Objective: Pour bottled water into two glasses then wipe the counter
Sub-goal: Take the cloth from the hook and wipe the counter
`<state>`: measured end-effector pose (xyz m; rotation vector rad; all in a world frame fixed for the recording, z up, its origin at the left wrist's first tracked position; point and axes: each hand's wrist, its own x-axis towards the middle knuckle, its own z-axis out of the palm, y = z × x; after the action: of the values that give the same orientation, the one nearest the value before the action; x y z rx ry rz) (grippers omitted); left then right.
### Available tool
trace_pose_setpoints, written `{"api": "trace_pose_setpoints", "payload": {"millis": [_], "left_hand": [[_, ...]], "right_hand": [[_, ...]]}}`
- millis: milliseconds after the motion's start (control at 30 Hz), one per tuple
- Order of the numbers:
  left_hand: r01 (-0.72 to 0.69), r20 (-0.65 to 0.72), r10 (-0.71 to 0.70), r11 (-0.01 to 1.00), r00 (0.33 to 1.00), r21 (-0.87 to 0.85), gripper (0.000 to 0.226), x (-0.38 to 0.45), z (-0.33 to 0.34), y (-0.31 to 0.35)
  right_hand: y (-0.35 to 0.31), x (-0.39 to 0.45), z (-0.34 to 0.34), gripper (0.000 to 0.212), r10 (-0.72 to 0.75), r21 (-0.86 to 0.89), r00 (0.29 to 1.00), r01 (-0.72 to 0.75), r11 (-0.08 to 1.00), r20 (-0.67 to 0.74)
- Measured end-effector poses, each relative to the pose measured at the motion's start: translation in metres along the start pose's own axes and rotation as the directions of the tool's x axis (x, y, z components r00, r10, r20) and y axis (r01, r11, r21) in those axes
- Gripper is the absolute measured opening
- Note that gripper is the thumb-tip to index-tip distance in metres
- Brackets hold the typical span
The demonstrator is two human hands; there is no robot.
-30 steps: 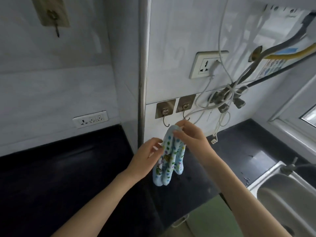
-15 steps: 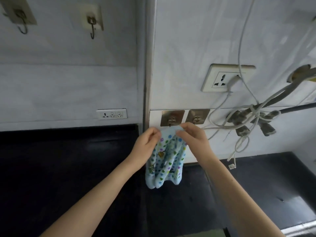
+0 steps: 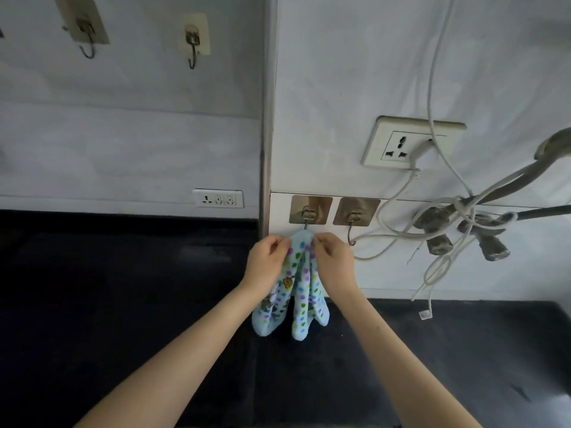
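Fingers of the left hand (image 3: 268, 263) pinch the upper left edge of a pale blue cloth (image 3: 296, 285) dotted in many colours, while fingers of the right hand (image 3: 332, 261) pinch its upper right edge, both curled tight on the fabric just below its top. The cloth's tip sits at a metal wall hook (image 3: 309, 215) at 12 o'clock from the hands, and its folds hang down between the wrists toward 6 o'clock, above the dark surface (image 3: 123, 304). A second hook (image 3: 353, 222) is fixed just beside the first, at 3 o'clock from it. Farther out at 2 o'clock a wall socket (image 3: 411, 143) holds a plug, with white cables (image 3: 386, 230) trailing below it. At 10 o'clock a small socket (image 3: 217, 198) sits low on the wall.
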<state>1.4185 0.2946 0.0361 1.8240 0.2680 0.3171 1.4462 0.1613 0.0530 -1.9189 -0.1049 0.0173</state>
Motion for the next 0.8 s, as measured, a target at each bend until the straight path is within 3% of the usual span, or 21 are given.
{"api": "trace_pose_setpoints", "payload": {"millis": [200,400,667,800], "left_hand": [[0.159,0.120,-0.159,0.987,0.980,0.011,0.024,-0.007,0.012,-0.005],[0.147,0.081,-0.152,0.987,0.985,0.064,0.026,-0.017,0.016,0.002],[-0.091,0.046,0.080,0.927,0.996,0.363,0.025,-0.035,0.002,0.022],[-0.316,0.106,0.324,0.713,0.940,0.625,0.038,-0.047,-0.013,0.033]], "right_hand": [[0.006,-0.006,0.004,0.023,0.038,0.008,0.998,-0.039,0.999,0.050],[0.004,-0.006,0.002,0.025,0.034,-0.015,0.995,-0.032,0.999,0.092],[-0.002,-0.015,-0.011,0.032,-0.133,-0.061,0.984,0.141,0.988,0.121],[-0.008,-0.027,-0.020,0.038,-0.312,-0.225,0.942,0.333,0.916,0.126]]}}
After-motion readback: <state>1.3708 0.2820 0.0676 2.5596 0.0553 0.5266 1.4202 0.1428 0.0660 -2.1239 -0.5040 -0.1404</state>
